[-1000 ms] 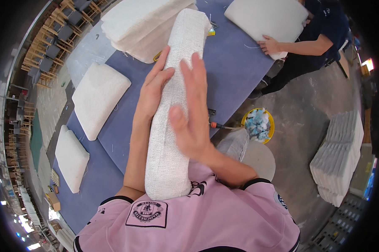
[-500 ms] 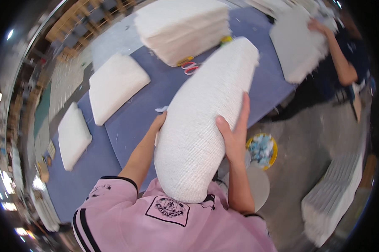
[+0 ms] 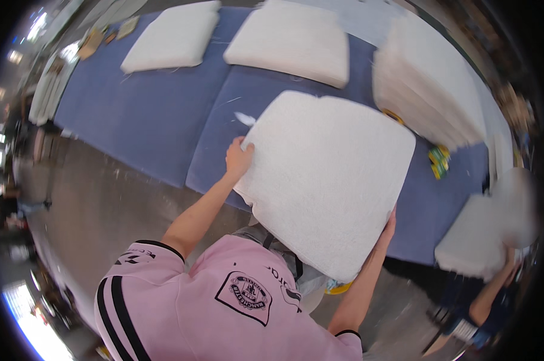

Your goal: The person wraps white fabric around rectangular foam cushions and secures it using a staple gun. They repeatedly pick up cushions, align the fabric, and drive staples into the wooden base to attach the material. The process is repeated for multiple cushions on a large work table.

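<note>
And we have the white cushion point(image 3: 329, 174) between both hands, broad face showing, over the near edge of the table point(image 3: 133, 114)! Our left hand point(image 3: 239, 159) has its grip closed on the left edge; our right hand point(image 3: 388, 232) lies against the right edge, fingers hidden, so we cannot tell how far that grip closes.

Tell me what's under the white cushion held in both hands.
Around the white cushion, blue tabletop shows left, right and beyond; part of a yellow container peeks out at the near edge. Whatever else lies underneath is covered.
</note>
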`<state>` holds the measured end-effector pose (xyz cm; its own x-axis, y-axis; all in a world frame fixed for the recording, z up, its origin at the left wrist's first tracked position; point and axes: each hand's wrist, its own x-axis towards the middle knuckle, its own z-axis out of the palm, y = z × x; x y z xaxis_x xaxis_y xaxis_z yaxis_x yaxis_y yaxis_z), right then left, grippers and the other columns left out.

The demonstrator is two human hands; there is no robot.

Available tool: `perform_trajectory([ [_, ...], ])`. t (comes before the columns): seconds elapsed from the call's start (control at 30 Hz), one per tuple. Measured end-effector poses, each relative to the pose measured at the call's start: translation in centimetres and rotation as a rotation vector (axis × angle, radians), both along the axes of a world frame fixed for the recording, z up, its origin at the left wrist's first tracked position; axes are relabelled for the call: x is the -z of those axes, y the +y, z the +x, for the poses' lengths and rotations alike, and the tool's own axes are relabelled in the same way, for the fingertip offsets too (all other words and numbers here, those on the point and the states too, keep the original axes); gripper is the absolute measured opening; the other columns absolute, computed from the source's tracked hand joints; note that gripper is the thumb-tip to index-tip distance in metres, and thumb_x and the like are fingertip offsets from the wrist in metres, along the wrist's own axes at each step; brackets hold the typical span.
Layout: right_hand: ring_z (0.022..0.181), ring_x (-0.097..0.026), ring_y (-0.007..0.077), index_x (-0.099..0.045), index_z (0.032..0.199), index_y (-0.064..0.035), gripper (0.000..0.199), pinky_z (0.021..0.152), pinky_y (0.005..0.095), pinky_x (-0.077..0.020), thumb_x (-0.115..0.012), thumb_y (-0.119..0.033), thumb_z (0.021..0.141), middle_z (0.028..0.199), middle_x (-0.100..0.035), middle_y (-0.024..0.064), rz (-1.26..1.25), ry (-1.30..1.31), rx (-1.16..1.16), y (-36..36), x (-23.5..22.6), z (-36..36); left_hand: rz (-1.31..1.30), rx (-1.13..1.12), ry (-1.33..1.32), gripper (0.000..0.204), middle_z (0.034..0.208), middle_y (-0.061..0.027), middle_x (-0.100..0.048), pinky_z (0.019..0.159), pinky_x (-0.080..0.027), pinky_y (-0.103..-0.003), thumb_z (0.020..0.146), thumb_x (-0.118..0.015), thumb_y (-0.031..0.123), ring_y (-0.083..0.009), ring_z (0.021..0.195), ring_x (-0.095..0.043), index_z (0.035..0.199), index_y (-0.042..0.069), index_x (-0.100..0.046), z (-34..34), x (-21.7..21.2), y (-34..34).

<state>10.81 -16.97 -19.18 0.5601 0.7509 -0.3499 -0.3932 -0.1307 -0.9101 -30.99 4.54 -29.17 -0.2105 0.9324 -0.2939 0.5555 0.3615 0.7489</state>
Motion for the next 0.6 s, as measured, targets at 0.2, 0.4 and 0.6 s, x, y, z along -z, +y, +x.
perform_trajectory([
  [0.2,0.15,-0.041,0.0282,-0.035,0.164,-0.0083,0.068,0.123,0.041,-0.0327,-0.039,-0.052,0.112,0.164,-0.044,0.0116,-0.148,0.091,-0.05,4.8,6.0,0.3,0.301,0.357,0.362,0.069,0.161,-0.0311,-0.036,0.121,-0.037,-0.046,0.103,-0.062,0.037,-0.0413,0.148,-0.041,0.159,0.003,-0.04,0.2,-1.4,0.6],
  [0.4,0.146,-0.046,0.0261,-0.045,0.158,-0.0041,0.063,0.124,0.0389,-0.0325,-0.031,-0.048,0.115,0.16,-0.05,0.0126,-0.402,-0.282,-0.068,12.6,9.5,6.9,0.296,0.685,0.224,0.066,0.173,-0.026,-0.017,0.13,-0.02,-0.043,0.111,-0.047,0.036,-0.0377,0.16,-0.019,0.165,0.004,-0.027,1.4,1.9,9.1],
  [0.6,0.144,-0.045,0.0486,-0.037,0.157,0.0061,0.061,0.119,0.0493,-0.0379,-0.042,-0.034,0.111,0.16,-0.04,0.0325,-0.673,-1.191,-0.021,16.4,8.6,1.5,0.04,0.518,-0.248,0.067,0.175,-0.0152,-0.018,0.13,-0.017,-0.038,0.114,-0.037,0.037,-0.0287,0.16,-0.02,0.169,0.006,-0.014,0.2,4.8,10.1],
])
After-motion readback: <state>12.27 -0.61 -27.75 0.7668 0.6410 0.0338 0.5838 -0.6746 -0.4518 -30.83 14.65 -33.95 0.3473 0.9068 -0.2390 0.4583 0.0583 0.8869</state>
